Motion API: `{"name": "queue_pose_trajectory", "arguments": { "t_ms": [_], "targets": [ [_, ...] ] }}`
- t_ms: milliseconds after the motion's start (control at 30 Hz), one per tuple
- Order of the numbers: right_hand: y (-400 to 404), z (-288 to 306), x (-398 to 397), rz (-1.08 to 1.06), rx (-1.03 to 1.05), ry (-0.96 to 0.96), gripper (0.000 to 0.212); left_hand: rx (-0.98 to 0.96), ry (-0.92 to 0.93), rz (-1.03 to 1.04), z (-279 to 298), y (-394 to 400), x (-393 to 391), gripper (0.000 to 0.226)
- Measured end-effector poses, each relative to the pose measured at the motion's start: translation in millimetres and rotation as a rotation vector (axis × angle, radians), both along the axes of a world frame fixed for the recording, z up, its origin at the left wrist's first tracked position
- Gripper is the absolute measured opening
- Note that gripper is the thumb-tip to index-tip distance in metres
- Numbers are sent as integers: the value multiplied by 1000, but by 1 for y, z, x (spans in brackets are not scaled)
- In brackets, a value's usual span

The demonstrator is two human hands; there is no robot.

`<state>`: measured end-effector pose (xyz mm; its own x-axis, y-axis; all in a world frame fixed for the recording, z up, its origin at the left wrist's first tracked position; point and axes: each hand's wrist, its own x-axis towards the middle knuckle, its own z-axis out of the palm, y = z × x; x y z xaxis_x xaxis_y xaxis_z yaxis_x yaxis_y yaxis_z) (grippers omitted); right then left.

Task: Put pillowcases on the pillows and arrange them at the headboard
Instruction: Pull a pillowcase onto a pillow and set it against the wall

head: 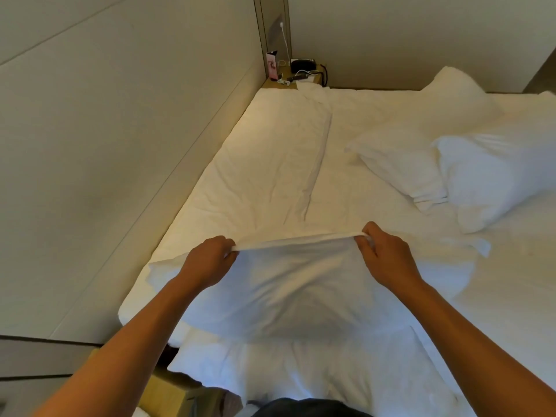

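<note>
Head view. I am pinching the far hem of a white pillowcase (288, 284) with both hands: my left hand (207, 260), at 9 o'clock, has its grip clamped on one end of the edge, and my right hand (388, 254), at 3 o'clock, has its grip clamped on the other, stretching the hem taut between them. The pillowcase is lying over the near part of the bed (270, 152). Two white pillows (481, 176) are resting at 2 o'clock. A cluttered nightstand (296, 75) is standing at 12 o'clock.
</note>
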<state>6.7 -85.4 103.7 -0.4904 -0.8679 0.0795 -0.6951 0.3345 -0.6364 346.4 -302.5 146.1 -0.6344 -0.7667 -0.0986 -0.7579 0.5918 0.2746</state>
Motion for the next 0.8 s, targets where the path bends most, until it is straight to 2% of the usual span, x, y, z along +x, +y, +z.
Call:
{"name": "queue_pose_trajectory", "arguments": {
  "t_ms": [100,167,300,433,633,800],
  "targets": [
    [0,4,5,-28,83,19,29,36,71,-25,-3,-8,2,23],
    [1,4,10,-54,46,62,33,119,147,-28,-5,-11,4,26],
    [2,4,23,-143,-7,119,22,230,187,-13,-14,-12,12,26],
    [-3,17,40,-212,-71,94,23,131,226,39,-11,-19,17,26],
    [-18,45,64,-243,-134,68,31,46,387,85,19,-41,26,24],
    [-43,83,75,-251,-196,142,33,-81,459,49,56,-68,37,24]
  ]
}}
